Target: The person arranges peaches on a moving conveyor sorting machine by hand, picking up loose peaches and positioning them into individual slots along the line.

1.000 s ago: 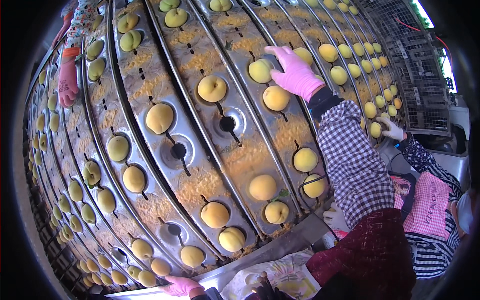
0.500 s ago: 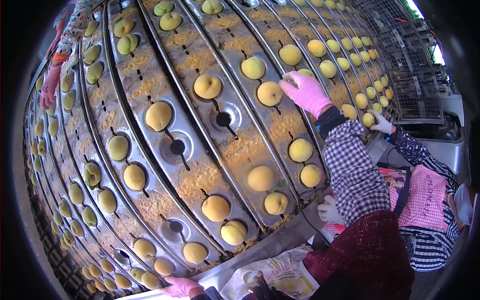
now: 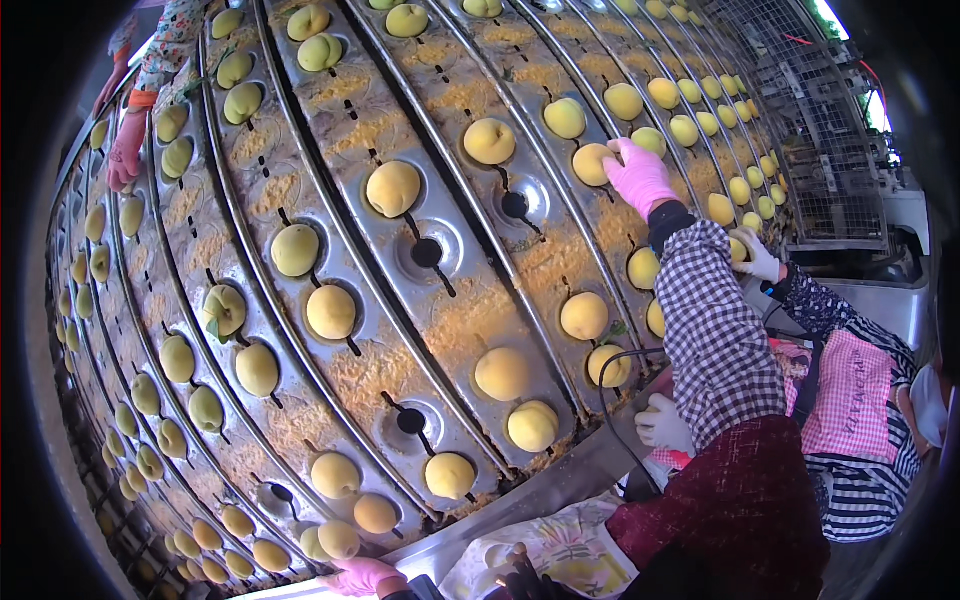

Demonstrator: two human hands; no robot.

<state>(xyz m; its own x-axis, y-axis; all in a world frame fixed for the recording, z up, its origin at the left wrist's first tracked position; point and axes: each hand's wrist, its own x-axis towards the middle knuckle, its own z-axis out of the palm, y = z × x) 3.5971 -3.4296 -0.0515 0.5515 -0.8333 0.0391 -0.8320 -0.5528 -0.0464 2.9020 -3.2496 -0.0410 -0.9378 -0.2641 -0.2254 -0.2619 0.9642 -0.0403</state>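
Yellow peaches sit in the round cups of a metal tray conveyor. My right hand [image 3: 640,175], in a pink glove, has its fingertips on the right side of a peach [image 3: 592,165] in a cup. Just beyond those fingers lies another, greener peach [image 3: 649,141]. At the lower edge, my left hand [image 3: 362,578], also pink-gloved, rests on the conveyor's near rim with its fingers stretched to the left. Close above it are a peach [image 3: 338,540] and a more orange one [image 3: 375,513]. Some cups, such as this bare cup [image 3: 427,253], hold no fruit.
At right, a co-worker's white-gloved hand [image 3: 758,255] touches a peach; another white glove [image 3: 664,424] is beside my forearm. A pink-gloved co-worker's hand [image 3: 126,150] hangs over the far left rows. A wire-mesh guard [image 3: 820,150] stands at right. A black cable [image 3: 606,375] loops near the rim.
The conveyor's rows and peaches have shifted to the right. My right hand has moved slightly right along with its peach. My left hand stays at the rim.
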